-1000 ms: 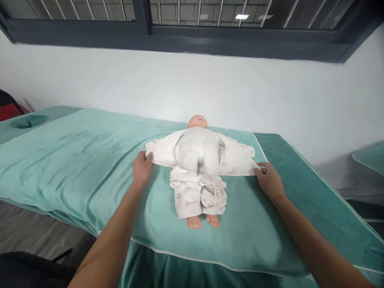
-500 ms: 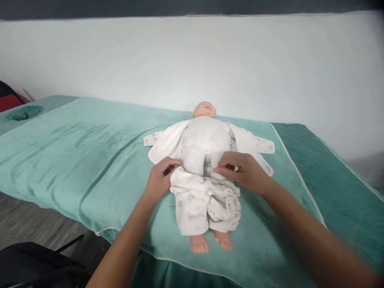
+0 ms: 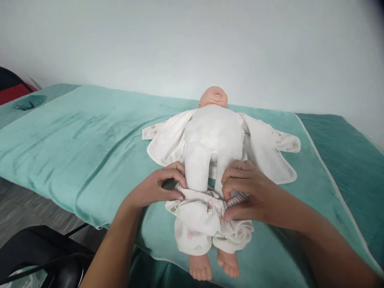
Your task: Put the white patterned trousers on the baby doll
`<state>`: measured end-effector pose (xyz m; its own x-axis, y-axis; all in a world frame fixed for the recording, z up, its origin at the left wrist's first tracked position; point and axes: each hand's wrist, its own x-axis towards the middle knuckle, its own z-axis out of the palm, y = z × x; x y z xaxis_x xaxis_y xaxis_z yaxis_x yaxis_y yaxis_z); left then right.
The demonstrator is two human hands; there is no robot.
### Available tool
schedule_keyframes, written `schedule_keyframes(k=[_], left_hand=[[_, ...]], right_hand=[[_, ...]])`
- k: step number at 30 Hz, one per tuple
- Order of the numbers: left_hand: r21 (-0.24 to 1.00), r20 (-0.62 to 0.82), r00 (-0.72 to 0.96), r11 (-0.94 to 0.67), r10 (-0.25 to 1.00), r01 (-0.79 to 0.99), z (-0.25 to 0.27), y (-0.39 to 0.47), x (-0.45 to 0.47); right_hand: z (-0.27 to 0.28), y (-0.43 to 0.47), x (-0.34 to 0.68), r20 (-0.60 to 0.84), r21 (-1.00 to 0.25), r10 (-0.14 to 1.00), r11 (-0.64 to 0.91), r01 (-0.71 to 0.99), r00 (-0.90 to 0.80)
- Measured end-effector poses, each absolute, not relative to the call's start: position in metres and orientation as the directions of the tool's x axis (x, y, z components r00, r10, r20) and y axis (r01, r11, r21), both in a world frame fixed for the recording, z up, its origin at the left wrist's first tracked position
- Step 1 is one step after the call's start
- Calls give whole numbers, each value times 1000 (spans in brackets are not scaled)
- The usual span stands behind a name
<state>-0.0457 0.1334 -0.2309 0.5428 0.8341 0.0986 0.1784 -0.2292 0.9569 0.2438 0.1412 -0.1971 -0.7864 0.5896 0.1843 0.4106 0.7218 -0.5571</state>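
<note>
A baby doll (image 3: 213, 132) lies on its back on a teal towel (image 3: 90, 136), head towards the wall, bare feet near the front edge. An opened white top (image 3: 264, 148) is spread flat under it on both sides. White printed trousers (image 3: 207, 224) are bunched around its lower legs. My left hand (image 3: 156, 188) pinches the trousers' waistband at the doll's left-side thigh. My right hand (image 3: 249, 192) grips the waistband on the other side.
The towel covers a teal padded table (image 3: 345, 152) that runs against a white wall. A black chair (image 3: 39, 256) stands at the lower left by the table's front edge. A red and black object (image 3: 12, 86) shows at the far left.
Both hands left the spread top's edges, came to the trousers' waistband and pulled it down from the hips to the lower thighs. The camera tilted down and closer.
</note>
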Motion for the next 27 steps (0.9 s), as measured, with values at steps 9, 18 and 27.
schedule_keyframes(k=[9, 18, 27], left_hand=[[980, 174, 385, -197, 906, 20, -237, 128, -39], [944, 195, 118, -154, 974, -293, -245, 129, -17], [951, 77, -122, -109, 990, -289, -238, 136, -13]], right_hand=[[-191, 136, 232, 124, -593, 628, 668, 450, -769], [-194, 130, 228, 48, -875, 800, 323, 360, -599], [-221, 156, 246, -46, -966, 992, -75, -246, -120]])
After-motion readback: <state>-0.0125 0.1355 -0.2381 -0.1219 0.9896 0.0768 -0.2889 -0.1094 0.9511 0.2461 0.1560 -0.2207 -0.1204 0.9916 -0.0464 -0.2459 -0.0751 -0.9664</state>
